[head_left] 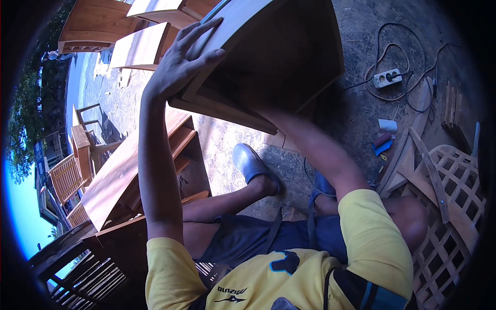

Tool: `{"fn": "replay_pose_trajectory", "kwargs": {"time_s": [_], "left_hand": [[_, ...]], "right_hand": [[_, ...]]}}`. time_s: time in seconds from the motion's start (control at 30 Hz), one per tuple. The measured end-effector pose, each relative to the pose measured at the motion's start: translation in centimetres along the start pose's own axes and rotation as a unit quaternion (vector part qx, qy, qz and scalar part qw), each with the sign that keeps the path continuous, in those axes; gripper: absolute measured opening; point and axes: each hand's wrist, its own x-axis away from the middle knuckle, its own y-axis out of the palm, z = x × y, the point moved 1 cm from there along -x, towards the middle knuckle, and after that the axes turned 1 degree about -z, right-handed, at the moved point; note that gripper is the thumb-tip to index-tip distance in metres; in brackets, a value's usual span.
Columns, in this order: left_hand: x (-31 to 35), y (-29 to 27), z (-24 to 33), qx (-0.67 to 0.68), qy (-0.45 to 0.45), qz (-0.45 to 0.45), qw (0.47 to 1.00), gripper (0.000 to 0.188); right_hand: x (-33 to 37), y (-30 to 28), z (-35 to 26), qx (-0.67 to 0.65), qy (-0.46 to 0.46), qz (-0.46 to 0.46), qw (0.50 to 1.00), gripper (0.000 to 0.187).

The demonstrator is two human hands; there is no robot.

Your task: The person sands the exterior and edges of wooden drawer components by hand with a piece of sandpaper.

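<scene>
A wooden cabinet-like box (222, 112) stands tilted in front of me, its open side toward me and its inside in deep shadow. My left hand (188, 58) lies on its upper left panel near the edge, fingers stretched out and thumb spread apart. My right forearm (323, 147) reaches into the opening past the lower rim. The right hand itself is lost in the dark interior, so whatever it touches or holds is hidden.
Pale wooden furniture pieces (142, 49) stand at the upper left. Closer on the left is a long wooden cabinet (129, 173). A power strip (387, 78) with looping cables lies on the concrete at right, above lattice panels (454, 181) and loose wood strips (429, 170).
</scene>
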Motion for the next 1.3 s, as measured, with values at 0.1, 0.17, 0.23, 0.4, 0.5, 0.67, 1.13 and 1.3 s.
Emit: {"fn": "replay_pose_trajectory", "kwargs": {"time_s": [0.1, 0.17, 0.23, 0.4, 0.5, 0.67, 1.13, 1.3], "left_hand": [[1.4, -0.8, -0.1, -0.012, -0.020, -0.002, 1.000, 0.082], [1.6, -1.4, 0.1, -0.007, -0.025, -0.001, 1.000, 0.081], [1.6, -1.2, 0.4, 0.002, -0.003, -0.006, 1.000, 0.080], [0.6, 0.3, 0.6, -0.004, 0.005, 0.001, 1.000, 0.080], [1.7, -0.8, 0.6, -0.009, -0.012, 0.003, 1.000, 0.079], [0.9, -0.5, 0.9, 0.010, -0.006, -0.003, 1.000, 0.081], [1.4, -0.8, 5.7, 0.002, -0.059, -0.036, 0.998, 0.083], [2.1, -0.8, 5.8, -0.002, -0.079, -0.032, 0.996, 0.085]], "right_hand": [[1.6, 0.5, -0.8, -0.057, 0.027, 0.008, 0.998, 0.039], [0.3, 1.6, -2.0, -0.045, -0.035, 0.021, 0.998, 0.039], [-2.4, 2.2, -2.7, 0.248, -0.137, -0.053, 0.958, 0.045], [-2.0, 2.3, 2.0, -0.161, -0.068, -0.016, 0.984, 0.043], [1.5, -0.3, 0.0, -0.116, 0.031, -0.095, 0.988, 0.044], [6.1, -4.5, 4.1, 0.098, 0.057, -0.092, 0.989, 0.044], [6.4, -6.6, 7.1, 0.254, 0.070, -0.097, 0.960, 0.045], [8.7, -4.8, 6.8, 0.261, 0.083, -0.103, 0.956, 0.045]]}}
